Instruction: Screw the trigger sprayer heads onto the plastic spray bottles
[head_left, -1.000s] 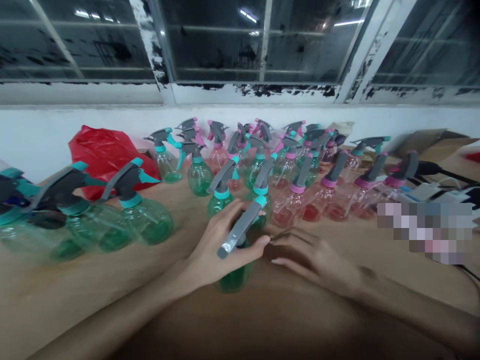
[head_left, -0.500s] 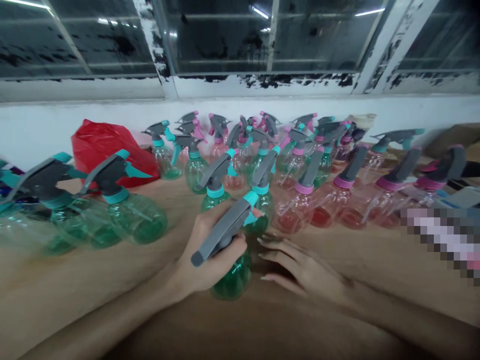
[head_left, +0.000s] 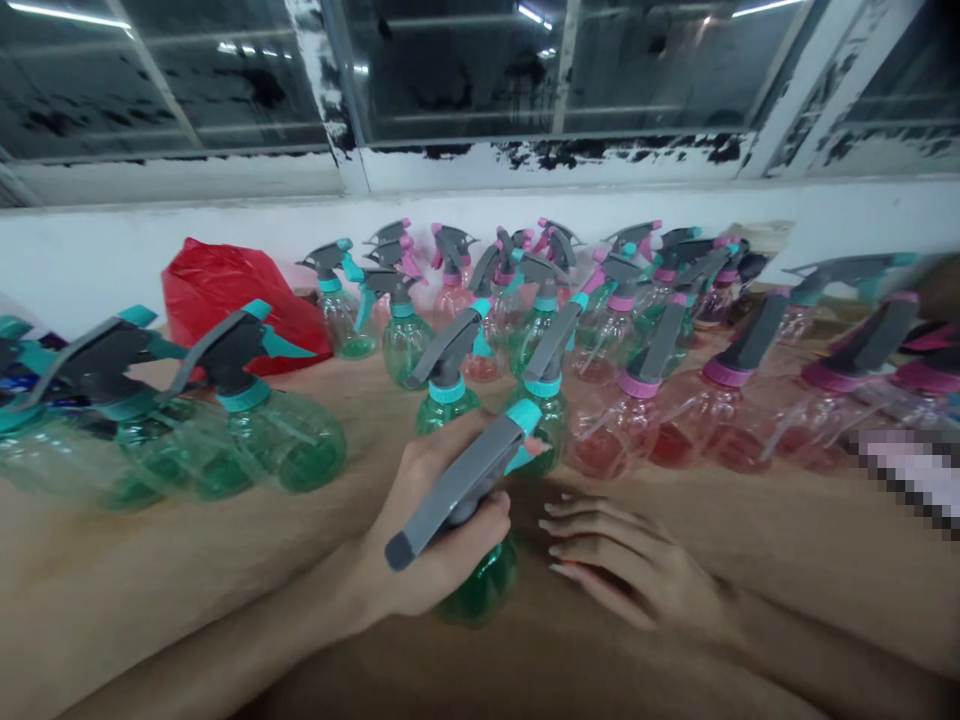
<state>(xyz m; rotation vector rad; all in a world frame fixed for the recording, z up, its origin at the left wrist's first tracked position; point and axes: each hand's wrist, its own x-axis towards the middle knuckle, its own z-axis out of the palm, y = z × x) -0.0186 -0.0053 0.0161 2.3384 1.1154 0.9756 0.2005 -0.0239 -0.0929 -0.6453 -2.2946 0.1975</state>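
My left hand (head_left: pixel 442 530) is closed around the neck and trigger of a green spray bottle (head_left: pixel 484 585) with a grey and turquoise head. The bottle is close to me, and its neck is hidden by my fingers. To its right, my right hand (head_left: pixel 630 555) is open over the wooden table, its fingers stretched toward the bottle but apart from it. Just beyond my left hand stand two more green bottles, one with a turquoise collar (head_left: pixel 448 390). Pink bottles (head_left: pixel 611 430) with grey and pink heads line up to the right.
Several green spray bottles (head_left: pixel 285 440) stand at the left. A red plastic bag (head_left: pixel 232 305) lies behind them. More bottles crowd the back near the white wall (head_left: pixel 97 240). A pixelated object (head_left: pixel 915 470) lies on the table (head_left: pixel 247 560) at the right.
The view has shifted a little, so most things sit slightly further right. My left hand keeps its hold on the green bottle. My right hand is slightly further from it, still open.
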